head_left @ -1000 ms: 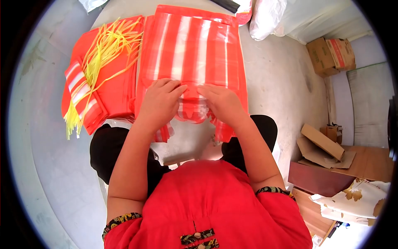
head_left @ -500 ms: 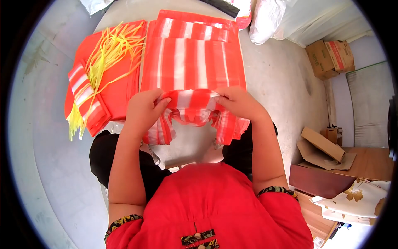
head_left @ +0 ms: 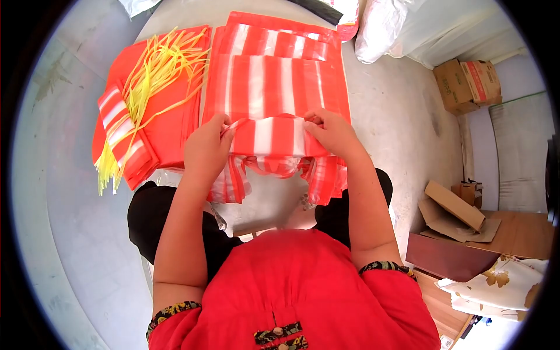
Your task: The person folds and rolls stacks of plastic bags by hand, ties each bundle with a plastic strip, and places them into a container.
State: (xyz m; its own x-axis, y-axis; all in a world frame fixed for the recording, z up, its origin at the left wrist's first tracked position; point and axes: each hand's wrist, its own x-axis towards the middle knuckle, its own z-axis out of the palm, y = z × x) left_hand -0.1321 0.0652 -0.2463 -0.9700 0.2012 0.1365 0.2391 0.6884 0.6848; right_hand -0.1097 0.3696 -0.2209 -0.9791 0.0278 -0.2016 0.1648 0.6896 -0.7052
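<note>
Red-and-white striped plastic bags [head_left: 272, 84] lie in a flat stack in front of me, with the top one's handle ends hanging over the near edge toward my lap. Between finger and thumb, my left hand [head_left: 209, 144] pinches the left side of a raised fold in the top bag. At the right side of this fold, my right hand [head_left: 333, 133] has its thumb and fingers closed on the plastic. The folded band lies stretched between both hands.
Left of the stack, yellow plastic strips [head_left: 157, 67] lie across plain red sheets [head_left: 175, 125] and a folded striped bundle [head_left: 123, 131]. Cardboard boxes [head_left: 466, 84] stand against the right wall. Flattened cardboard [head_left: 458, 216] rests on a brown cabinet [head_left: 446, 254].
Both hands have moved slightly away from my body, drawing the plastic's edge upward. A wider, flatter striped band now shows beneath my fingers.
</note>
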